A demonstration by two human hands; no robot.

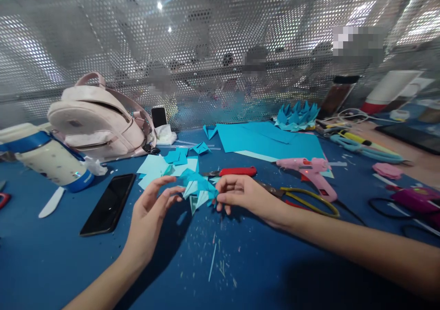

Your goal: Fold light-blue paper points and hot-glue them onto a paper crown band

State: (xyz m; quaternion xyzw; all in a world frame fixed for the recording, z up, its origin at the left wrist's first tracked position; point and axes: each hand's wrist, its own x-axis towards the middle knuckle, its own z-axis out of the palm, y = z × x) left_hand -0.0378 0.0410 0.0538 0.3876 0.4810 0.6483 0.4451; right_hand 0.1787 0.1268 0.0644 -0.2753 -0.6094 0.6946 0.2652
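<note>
A folded blue paper piece [200, 190] with pale pointed flaps is held up just above the table in front of me. My right hand [242, 193] pinches its right side between thumb and curled fingers. My left hand [153, 209] is at its left edge, fingers bent and apart; whether the fingertips touch the paper I cannot tell. Just behind lie pale blue sheets [151, 165] and small folded blue pieces [177, 156]. A red-handled cutter [238, 171] lies beyond my right hand, close to scissors with yellow handles [311, 200].
A pink glue gun [311, 167] and large blue sheets [261, 138] lie behind right, near a spiky blue paper piece [297, 116]. To the left are a black phone [108, 204], a bottle [51, 158] and a pink backpack [98, 122]. A perforated metal panel [192, 62] stands behind.
</note>
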